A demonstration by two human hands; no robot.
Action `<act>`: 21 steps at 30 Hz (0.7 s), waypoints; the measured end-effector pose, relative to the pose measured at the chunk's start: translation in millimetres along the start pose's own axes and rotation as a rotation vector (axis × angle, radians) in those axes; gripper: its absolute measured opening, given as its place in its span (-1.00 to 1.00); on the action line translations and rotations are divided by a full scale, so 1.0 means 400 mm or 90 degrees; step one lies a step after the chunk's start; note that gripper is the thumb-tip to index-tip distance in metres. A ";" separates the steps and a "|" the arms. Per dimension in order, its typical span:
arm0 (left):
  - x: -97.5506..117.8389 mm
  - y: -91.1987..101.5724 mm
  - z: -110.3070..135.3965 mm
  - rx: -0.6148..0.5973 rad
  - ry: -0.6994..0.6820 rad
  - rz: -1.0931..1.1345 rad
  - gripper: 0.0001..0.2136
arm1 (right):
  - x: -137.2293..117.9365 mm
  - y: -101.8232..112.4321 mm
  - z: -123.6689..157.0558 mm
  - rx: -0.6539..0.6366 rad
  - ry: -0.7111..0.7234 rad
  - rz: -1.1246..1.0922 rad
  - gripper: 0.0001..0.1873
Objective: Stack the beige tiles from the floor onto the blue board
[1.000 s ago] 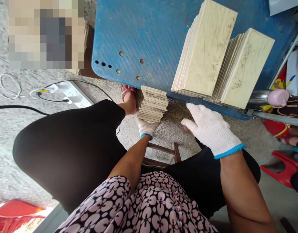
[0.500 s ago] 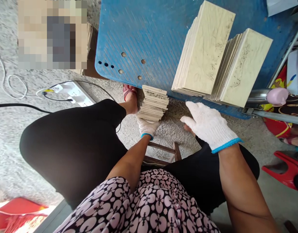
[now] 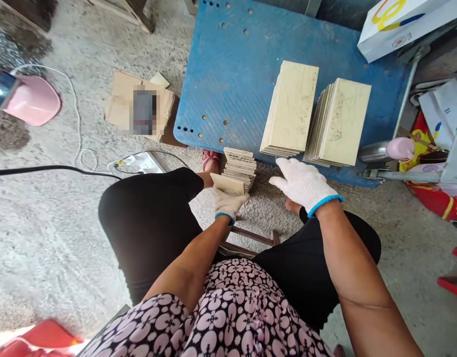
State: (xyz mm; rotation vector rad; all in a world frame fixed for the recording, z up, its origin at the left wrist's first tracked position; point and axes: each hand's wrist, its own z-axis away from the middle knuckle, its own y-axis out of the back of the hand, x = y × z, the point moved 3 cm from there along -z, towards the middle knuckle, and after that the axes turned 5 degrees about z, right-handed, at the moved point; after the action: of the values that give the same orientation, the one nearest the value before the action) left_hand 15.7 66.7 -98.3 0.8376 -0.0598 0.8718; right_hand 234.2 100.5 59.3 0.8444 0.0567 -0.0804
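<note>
My left hand [image 3: 227, 203], in a white knit glove, grips a cream tile [image 3: 227, 184] lifted off the near side of a low stack of small tiles [image 3: 240, 164] on the floor between my knees. My right hand [image 3: 302, 182], also gloved, hovers with fingers spread and empty, just below the front edge of the blue board [image 3: 232, 84]. On that board stand two stacks of larger cream tiles, the left stack [image 3: 291, 110] and the right stack [image 3: 339, 124].
A power strip [image 3: 141, 162] with a black cable lies on the concrete at my left knee. A cardboard box [image 3: 139, 106] and a pink bowl [image 3: 29, 100] sit further left. A white carton [image 3: 399, 22] and a metal bar [image 3: 407, 175] lie to the right.
The view has pulled back and risen, showing more floor and board. My left hand has drawn one tile off the low stack. My right hand stays open near the board's edge.
</note>
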 end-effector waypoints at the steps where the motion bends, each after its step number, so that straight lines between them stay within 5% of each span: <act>1: 0.009 0.012 0.002 0.019 -0.018 0.007 -0.07 | 0.000 -0.006 -0.003 -0.003 0.008 0.000 -0.50; 6: 0.057 0.063 0.017 0.092 -0.058 0.032 0.04 | -0.022 -0.043 -0.024 -0.043 0.049 0.023 -0.52; 10: 0.097 0.109 0.028 0.125 -0.067 0.052 -0.06 | -0.044 -0.049 -0.027 -0.036 0.073 0.023 -0.54; 21: 0.291 0.287 0.029 0.011 -0.176 0.016 -0.40 | -0.001 0.013 -0.003 0.001 0.009 -0.018 -0.53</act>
State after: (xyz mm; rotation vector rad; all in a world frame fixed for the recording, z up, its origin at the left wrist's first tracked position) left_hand 16.1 175.7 24.3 0.9713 -0.3056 0.7765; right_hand 234.2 104.8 62.3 0.8452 0.0810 -0.1008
